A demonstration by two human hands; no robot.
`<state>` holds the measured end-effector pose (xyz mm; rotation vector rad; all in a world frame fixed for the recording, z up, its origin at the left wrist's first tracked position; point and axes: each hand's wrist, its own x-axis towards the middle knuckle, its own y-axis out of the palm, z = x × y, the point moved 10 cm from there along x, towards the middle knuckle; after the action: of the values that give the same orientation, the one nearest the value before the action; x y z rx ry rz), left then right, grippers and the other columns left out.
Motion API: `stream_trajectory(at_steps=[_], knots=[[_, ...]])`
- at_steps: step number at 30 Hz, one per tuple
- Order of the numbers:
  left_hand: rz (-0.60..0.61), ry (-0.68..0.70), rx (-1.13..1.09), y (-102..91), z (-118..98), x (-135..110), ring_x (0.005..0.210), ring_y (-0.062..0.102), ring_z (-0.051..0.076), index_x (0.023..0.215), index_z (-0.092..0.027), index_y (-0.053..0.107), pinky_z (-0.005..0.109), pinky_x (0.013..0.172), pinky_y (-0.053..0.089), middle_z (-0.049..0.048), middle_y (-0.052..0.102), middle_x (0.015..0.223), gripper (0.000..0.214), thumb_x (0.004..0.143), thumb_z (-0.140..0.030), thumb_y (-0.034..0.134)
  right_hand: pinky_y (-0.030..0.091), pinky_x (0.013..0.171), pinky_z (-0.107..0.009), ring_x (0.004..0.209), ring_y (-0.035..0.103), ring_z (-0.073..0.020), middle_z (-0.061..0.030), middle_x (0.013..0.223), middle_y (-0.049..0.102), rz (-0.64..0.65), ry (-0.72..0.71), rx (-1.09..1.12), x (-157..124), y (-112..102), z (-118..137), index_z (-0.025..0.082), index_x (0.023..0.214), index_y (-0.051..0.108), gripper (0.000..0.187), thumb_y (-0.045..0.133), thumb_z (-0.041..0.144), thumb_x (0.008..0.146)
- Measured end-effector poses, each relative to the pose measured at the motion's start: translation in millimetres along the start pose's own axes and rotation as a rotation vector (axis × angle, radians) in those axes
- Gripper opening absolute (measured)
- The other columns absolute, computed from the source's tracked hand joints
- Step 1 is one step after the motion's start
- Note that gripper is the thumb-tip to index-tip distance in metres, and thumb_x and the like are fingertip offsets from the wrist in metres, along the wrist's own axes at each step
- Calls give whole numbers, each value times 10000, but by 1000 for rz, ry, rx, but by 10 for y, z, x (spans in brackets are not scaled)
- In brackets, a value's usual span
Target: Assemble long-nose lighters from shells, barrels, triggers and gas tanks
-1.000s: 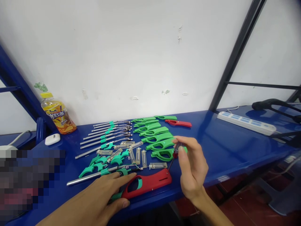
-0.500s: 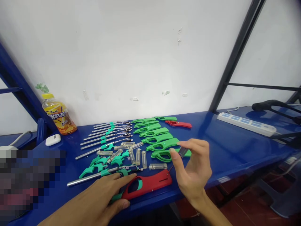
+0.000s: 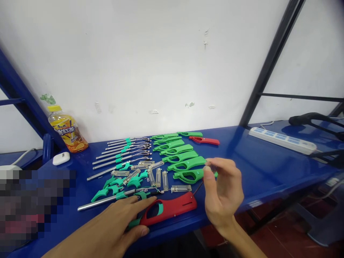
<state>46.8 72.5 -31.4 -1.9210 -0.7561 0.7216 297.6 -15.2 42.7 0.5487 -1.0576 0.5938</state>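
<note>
My left hand (image 3: 122, 222) lies flat on the blue table (image 3: 255, 168), fingers pressing on the near end of a red lighter shell (image 3: 174, 207) with a green trigger in its loop. My right hand (image 3: 223, 193) hovers just right of that shell, fingertips pinched on a small screwdriver (image 3: 200, 184) whose thin shaft points down toward the shell's far end. Behind lie green lighter shells (image 3: 182, 157), a second red shell (image 3: 205, 141), metal tubes with teal collars (image 3: 120, 154), clear fuel tanks (image 3: 158, 177) and loose teal triggers (image 3: 113, 186).
An orange drink bottle (image 3: 66, 130) and a small white case (image 3: 61, 158) stand at the back left. A white power strip (image 3: 282, 140) and a black tool (image 3: 314, 120) lie at the right. A pixelated patch covers the near left. A dark slanted post (image 3: 266, 68) rises behind.
My right hand has twirled the screwdriver between its fingertips, its handle shifting up and right, while the tip stays near the red shell. My left hand has held still.
</note>
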Motion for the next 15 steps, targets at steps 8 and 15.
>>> stream_trajectory(at_steps=[8,15], knots=[[34,-13,15,5,-53,11,1449,599,315,1561,-513,548,497,1266,415,-36,626,1586,497,1066,-536,591,560,783,-422,948,628,-248,-50,1015,657,50,-56,-18,15,34,56,262,1208,684,265,679,131,978],[61,-33,82,16,9,24,1466,580,343,1568,-523,528,548,1257,418,-32,604,1607,492,1078,-510,570,575,841,-456,992,691,-251,-78,1121,748,104,20,42,-17,70,-8,245,1298,677,343,524,70,1047]])
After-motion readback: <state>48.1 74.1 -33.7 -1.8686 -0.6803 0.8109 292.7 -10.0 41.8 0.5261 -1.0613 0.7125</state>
